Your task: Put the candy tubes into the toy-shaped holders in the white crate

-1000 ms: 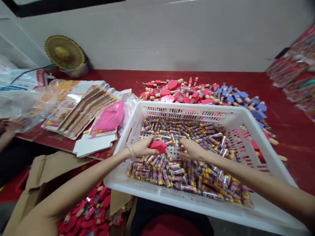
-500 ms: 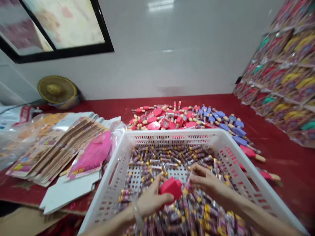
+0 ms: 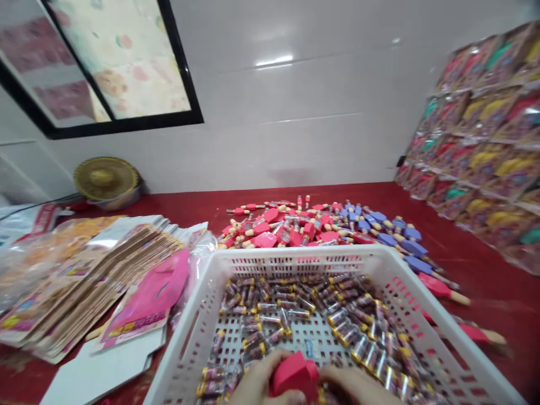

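Note:
At the lower edge of the view, my left hand (image 3: 261,382) is closed around a red faceted block (image 3: 295,376), with the thumb in front of it. My right hand (image 3: 354,385) is against the block's right side, its fingers bent; what they pinch is hidden. Both hands are over a white perforated plastic basket (image 3: 295,254). Inside it lie many small clear tubes (image 3: 371,354) with dark contents and yellow ends, heaped along the sides and back. Part of the basket floor shows in the middle.
Behind the basket are heaps of red pieces (image 3: 270,225) and blue pieces (image 3: 415,247) with wooden handles. Stacked printed cards (image 3: 122,264) and a pink bag (image 3: 164,287) lie left. Packaged goods (image 3: 485,157) are piled right. A straw hat (image 3: 105,179) sits at the back left.
The view has tilted up, so the hands and basket appear lower. My right hand has come from apart to beside the red block, which stays in my left hand.

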{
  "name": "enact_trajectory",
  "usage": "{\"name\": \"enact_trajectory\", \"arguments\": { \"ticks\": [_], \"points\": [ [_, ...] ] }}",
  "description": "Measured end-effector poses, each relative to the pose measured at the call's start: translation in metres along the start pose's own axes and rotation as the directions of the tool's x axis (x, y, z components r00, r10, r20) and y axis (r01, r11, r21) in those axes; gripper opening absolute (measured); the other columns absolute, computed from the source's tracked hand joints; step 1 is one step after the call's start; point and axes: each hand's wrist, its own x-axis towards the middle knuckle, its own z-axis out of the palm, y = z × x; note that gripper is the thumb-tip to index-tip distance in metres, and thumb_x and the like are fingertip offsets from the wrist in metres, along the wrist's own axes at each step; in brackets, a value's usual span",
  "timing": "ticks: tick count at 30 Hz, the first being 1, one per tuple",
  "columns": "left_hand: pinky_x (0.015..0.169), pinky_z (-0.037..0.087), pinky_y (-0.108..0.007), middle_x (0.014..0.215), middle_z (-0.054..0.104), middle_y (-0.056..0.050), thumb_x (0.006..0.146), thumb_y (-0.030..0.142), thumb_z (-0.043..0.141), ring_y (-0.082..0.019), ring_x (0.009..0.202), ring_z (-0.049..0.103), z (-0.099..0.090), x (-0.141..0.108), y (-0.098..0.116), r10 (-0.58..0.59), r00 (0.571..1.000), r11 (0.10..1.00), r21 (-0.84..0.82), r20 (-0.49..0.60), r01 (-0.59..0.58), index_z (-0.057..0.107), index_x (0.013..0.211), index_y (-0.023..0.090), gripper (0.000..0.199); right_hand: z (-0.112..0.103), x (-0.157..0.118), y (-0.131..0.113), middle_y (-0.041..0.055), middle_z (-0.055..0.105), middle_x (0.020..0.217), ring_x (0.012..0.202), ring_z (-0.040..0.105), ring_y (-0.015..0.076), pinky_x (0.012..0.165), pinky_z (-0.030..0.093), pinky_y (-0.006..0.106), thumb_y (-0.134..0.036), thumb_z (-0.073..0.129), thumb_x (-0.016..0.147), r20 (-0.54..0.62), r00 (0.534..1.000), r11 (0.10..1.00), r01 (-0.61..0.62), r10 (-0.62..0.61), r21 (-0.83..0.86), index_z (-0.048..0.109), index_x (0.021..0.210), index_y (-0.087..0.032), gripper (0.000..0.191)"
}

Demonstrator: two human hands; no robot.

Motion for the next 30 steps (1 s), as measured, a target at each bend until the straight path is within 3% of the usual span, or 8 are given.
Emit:
{"name": "enact_trajectory", "arguments": {
  "ticks": [5, 10, 13, 16, 19, 23, 26, 30],
  "points": [
    [0.071, 0.039, -0.022, 0.092, 0.063, -0.002, 0.083, 0.052, 0.059, -0.016, 0.079, 0.052, 0.004, -0.009, 0.012, -0.002, 1.0, 0.98, 0.198, -0.028, 0.007, 0.059, 0.113, 0.018, 0.045, -0.001, -0.003, -0.01, 0.0016, 0.063, 0.081, 0.072, 0.055, 0.0181, 0.063, 0.035, 0.026, -0.019, 0.052, 0.075, -0.093, 0.994, 0.909, 0.021, -0.065, -0.417, 0.053, 0.091, -0.02, 0.017],
    [0.066, 0.04, -0.022, 0.086, 0.063, -0.001, 0.08, 0.046, 0.064, -0.014, 0.073, 0.052, 0.013, -0.014, 0.022, -0.091, 0.993, 0.982, 0.172, 0.074, 0.077, 0.063, 0.103, 0.016, 0.038, 0.004, -0.006, -0.007, 0.0044, 0.067, 0.078, 0.064, 0.058, 0.0179, 0.055, 0.025, 0.027, -0.014, 0.057, 0.072, 0.057, 0.99, 0.653, 0.128, -0.13, -0.746, 0.057, 0.09, -0.017, 0.019],
    [0.059, 0.04, -0.02, 0.082, 0.06, -0.001, 0.079, 0.045, 0.064, -0.011, 0.067, 0.05, 0.015, -0.011, 0.023, -0.137, 0.976, 0.989, 0.072, 0.167, 0.126, 0.062, 0.101, 0.013, 0.039, 0.005, -0.008, -0.009, 0.0049, 0.066, 0.07, 0.056, 0.056, 0.0168, 0.052, 0.02, 0.028, -0.016, 0.057, 0.072, 0.128, 0.978, 0.558, 0.199, -0.164, -0.806, 0.058, 0.088, -0.015, 0.016],
    [0.042, 0.034, -0.016, 0.072, 0.057, 0.001, 0.08, 0.048, 0.064, -0.007, 0.05, 0.046, 0.014, -0.009, 0.025, -0.229, 0.923, 0.95, -0.136, 0.309, 0.281, 0.059, 0.106, 0.012, 0.045, 0.003, -0.009, -0.013, 0.0045, 0.064, 0.066, 0.053, 0.052, 0.0159, 0.052, 0.02, 0.029, -0.016, 0.055, 0.073, 0.169, 0.957, 0.535, 0.273, -0.235, -0.8, 0.058, 0.081, -0.015, 0.009],
    [0.032, 0.025, -0.015, 0.063, 0.058, 0.001, 0.078, 0.049, 0.066, -0.004, 0.036, 0.037, 0.013, -0.011, 0.029, -0.305, 0.829, 0.844, -0.269, 0.469, 0.463, 0.06, 0.101, 0.011, 0.045, 0.0, -0.013, -0.021, 0.0054, 0.06, 0.062, 0.053, 0.049, 0.0167, 0.053, 0.022, 0.031, -0.012, 0.047, 0.079, 0.217, 0.917, 0.437, 0.355, -0.334, -0.827, 0.056, 0.076, -0.015, 0.01],
    [0.029, 0.022, -0.016, 0.077, 0.068, -0.007, 0.079, 0.045, 0.065, -0.002, 0.033, 0.036, 0.015, -0.014, 0.031, -0.314, 0.74, 0.675, -0.408, 0.595, 0.615, 0.063, 0.1, 0.009, 0.042, -0.002, -0.02, -0.032, 0.0065, 0.056, 0.06, 0.053, 0.043, 0.0171, 0.055, 0.024, 0.033, -0.009, 0.04, 0.084, 0.176, 0.903, 0.385, 0.335, -0.393, -0.86, 0.055, 0.073, -0.016, 0.02],
    [0.029, 0.023, -0.016, 0.077, 0.069, -0.007, 0.079, 0.041, 0.066, -0.002, 0.032, 0.038, 0.018, -0.013, 0.028, -0.304, 0.695, 0.622, -0.417, 0.651, 0.662, 0.064, 0.099, 0.009, 0.038, 0.001, -0.025, -0.031, 0.0054, 0.055, 0.06, 0.053, 0.042, 0.016, 0.055, 0.024, 0.033, -0.009, 0.04, 0.086, 0.224, 0.883, 0.387, 0.393, -0.413, -0.834, 0.054, 0.073, -0.016, 0.02],
    [0.03, 0.022, -0.017, 0.064, 0.065, -0.004, 0.075, 0.044, 0.07, -0.003, 0.031, 0.035, 0.022, -0.014, 0.024, -0.355, 0.64, 0.641, -0.321, 0.681, 0.697, 0.065, 0.097, 0.009, 0.042, 0.011, -0.029, -0.018, 0.0042, 0.056, 0.057, 0.052, 0.044, 0.0155, 0.054, 0.022, 0.032, -0.009, 0.044, 0.085, 0.342, 0.834, 0.384, 0.514, -0.433, -0.767, 0.053, 0.073, -0.016, 0.017]
  ]
}}
